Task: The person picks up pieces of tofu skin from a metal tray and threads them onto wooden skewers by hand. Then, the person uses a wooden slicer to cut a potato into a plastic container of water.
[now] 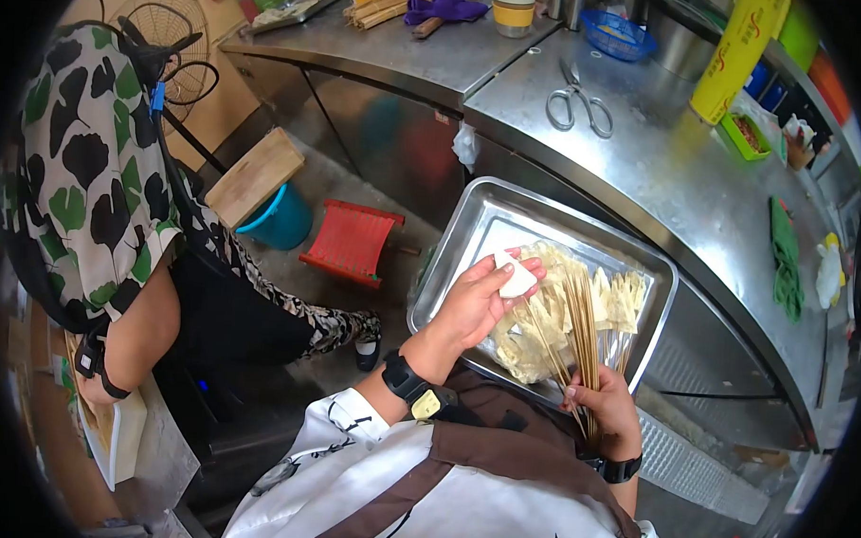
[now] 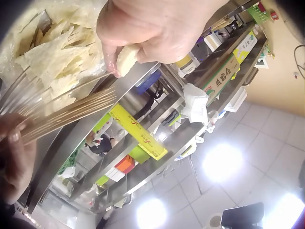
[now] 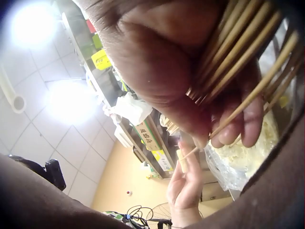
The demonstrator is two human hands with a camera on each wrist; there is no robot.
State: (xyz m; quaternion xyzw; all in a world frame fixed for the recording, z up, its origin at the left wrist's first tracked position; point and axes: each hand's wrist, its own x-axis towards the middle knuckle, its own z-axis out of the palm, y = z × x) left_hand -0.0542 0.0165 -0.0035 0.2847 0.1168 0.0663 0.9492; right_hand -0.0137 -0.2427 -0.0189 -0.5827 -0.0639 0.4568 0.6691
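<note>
White piece [image 1: 516, 278] between left fingers [image 1: 490, 281], skewers [image 1: 585, 336] in right fingers [image 1: 589, 397]

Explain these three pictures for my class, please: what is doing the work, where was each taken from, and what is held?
No machine here: a person works with two bare hands. The wide picture comes from a camera on the head, looking down; the other two come from cameras on the wrists, each looking at one hand's work. The left hand holds a small pale piece; the right hand grips a bundle of thin sticks. Below them, a metal tray holds many pale sheet-like pieces. On the steel counter lie scissors.
</note>
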